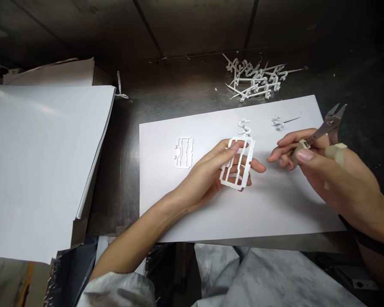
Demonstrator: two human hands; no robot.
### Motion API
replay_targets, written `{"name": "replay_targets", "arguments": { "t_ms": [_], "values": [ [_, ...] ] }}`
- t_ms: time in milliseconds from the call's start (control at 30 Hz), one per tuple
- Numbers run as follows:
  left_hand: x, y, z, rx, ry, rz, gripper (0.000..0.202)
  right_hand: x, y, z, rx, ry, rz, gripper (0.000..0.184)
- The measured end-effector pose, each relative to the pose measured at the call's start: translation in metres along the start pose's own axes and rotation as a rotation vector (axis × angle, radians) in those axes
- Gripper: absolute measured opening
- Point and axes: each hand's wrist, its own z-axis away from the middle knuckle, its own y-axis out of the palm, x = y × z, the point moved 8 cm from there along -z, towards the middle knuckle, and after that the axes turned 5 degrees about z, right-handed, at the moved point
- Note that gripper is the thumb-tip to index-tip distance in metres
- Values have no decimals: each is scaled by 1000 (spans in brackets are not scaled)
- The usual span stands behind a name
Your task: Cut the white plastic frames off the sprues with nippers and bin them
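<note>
My left hand (211,164) grips a white plastic frame (248,164) by its left side, above a large white paper sheet (179,213). Thin bars run lengthwise inside the frame, and a curly white sprue (244,126) sticks out at its top. In my right hand (336,166) are small nippers (326,128), their handles held between thumb and fingers and their jaws apart, pointing up and away from the frame. A second white plastic frame (184,152) lies flat on the sheet, left of my left hand. Near my right fingers, a cut-off sprue piece (278,123) rests on the sheet.
A tangled pile of white sprue scraps (259,79) lies on the dark metal table (179,94) behind the sheet. At the left stands a stack of white sheets (45,162) on a box. A thin white scrap (120,87) lies beside it.
</note>
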Motion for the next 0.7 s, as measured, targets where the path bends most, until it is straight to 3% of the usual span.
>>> {"name": "replay_targets", "arguments": {
  "t_ms": [133,300,500,700],
  "values": [
    [0,3,0,46,1,-17,62,0,4,-1,68,26,-214,22],
    [-1,4,-1,48,33,-78,73,2,6,0,120,13,-60,24],
    [-7,0,0,-22,168,-226,60,-1,2,2,50,-10,212,29],
    [-10,3,5,-70,149,-359,31,5,7,0,78,-49,182,36]
  ]
}}
